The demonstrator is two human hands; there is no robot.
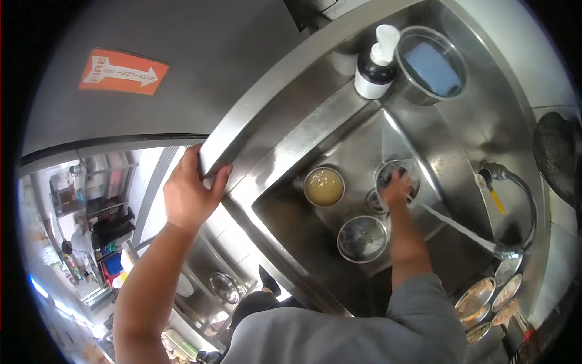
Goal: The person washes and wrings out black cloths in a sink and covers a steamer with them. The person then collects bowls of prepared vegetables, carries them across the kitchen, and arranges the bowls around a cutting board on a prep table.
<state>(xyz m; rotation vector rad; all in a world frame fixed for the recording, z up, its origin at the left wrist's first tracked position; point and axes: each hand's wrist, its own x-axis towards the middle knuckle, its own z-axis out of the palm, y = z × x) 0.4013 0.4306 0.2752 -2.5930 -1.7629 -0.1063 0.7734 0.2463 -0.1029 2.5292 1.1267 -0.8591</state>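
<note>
My left hand (195, 193) grips the raised metal edge of the sink (242, 130), thumb on the inner side. Down in the basin, my right hand (397, 187) reaches into a round metal bowl (414, 185), its fingertips against something dark I cannot make out. A stream of water (454, 225) runs from the faucet head (508, 251) toward this bowl. Left of it in the basin sits a round container of yellowish liquid (324, 186). Nearer to me is another round container with cloudy, greyish contents (362, 239).
A dark pump bottle (373, 76) and a metal pot (445, 91) holding a blue sponge (433, 68) stand at the sink's far ledge. Several used dishes (475, 298) lie at the lower right. A yellow-handled tool (497, 200) rests beside the faucet hose.
</note>
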